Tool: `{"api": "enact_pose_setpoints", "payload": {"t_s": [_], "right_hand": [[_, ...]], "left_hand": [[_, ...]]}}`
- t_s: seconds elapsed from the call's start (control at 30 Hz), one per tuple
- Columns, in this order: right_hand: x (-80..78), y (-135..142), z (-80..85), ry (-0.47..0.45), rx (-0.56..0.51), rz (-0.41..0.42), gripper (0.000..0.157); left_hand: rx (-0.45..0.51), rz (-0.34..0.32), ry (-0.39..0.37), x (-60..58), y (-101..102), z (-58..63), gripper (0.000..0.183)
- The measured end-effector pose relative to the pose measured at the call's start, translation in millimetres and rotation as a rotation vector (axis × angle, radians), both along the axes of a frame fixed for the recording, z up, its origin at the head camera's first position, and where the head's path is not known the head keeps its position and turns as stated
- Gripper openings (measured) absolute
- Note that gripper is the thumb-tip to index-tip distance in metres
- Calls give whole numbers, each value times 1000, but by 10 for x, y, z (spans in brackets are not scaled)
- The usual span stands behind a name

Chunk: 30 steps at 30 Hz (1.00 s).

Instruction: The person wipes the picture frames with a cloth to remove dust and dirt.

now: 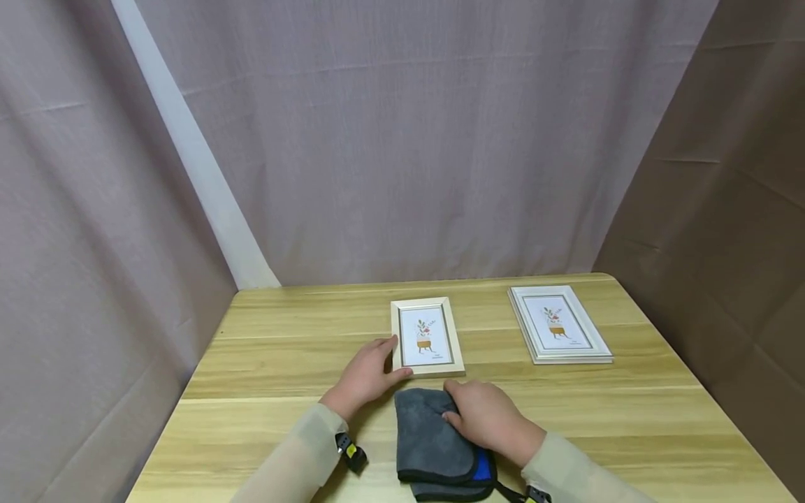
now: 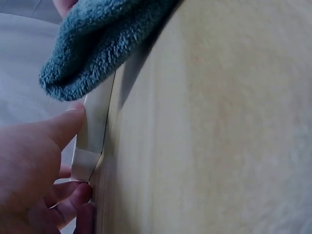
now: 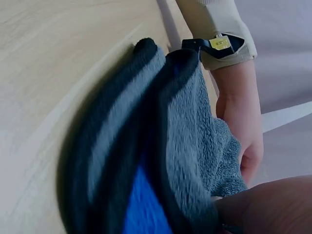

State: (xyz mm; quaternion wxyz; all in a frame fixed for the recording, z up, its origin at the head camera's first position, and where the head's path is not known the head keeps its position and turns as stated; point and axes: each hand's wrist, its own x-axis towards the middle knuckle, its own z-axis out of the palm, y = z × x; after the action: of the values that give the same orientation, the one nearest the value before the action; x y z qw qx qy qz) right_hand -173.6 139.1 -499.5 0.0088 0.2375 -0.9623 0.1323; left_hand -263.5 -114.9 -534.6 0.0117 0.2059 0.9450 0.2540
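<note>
My left hand [image 1: 367, 372] holds the lower left corner of a cream picture frame [image 1: 430, 337], its thumb on the near edge and fingers along the left side. The frame lies face up on the table, showing a print of a potted plant. In the left wrist view, thumb and fingers bracket the corner of the frame [image 2: 92, 129]. A folded grey cloth [image 1: 430, 433] with black trim and a blue inner side is gripped by my right hand [image 1: 490, 419], just below the frame. In the right wrist view the cloth [image 3: 190, 141] hangs in loose folds.
Several white picture frames [image 1: 558, 325] lie stacked at the right on the wooden table [image 1: 277, 363], the top one with a similar plant print. Grey curtains [image 1: 402, 140] hang behind the table's far edge, and a brown one [image 1: 723, 209] stands along the right.
</note>
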Motion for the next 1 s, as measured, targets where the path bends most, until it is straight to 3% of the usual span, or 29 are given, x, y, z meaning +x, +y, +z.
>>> {"api": "enact_pose_setpoints", "payload": {"t_s": [0.1,0.33,0.8,1.0], "right_hand": [[-7,30,32,54,17,-5,30],[-75,157,189,67,-16,-54,26],[-382,492,335,154,14,-143,24],[-493,578,347,126,40,-209,29]], "left_hand": [[-5,3,2,-4,-1,2,88],[-15,12,-11,-6,-2,3,85],[-27,-10,-18,-11,18,18,86],[-23,-9,-11,-12,28,18,86]]}}
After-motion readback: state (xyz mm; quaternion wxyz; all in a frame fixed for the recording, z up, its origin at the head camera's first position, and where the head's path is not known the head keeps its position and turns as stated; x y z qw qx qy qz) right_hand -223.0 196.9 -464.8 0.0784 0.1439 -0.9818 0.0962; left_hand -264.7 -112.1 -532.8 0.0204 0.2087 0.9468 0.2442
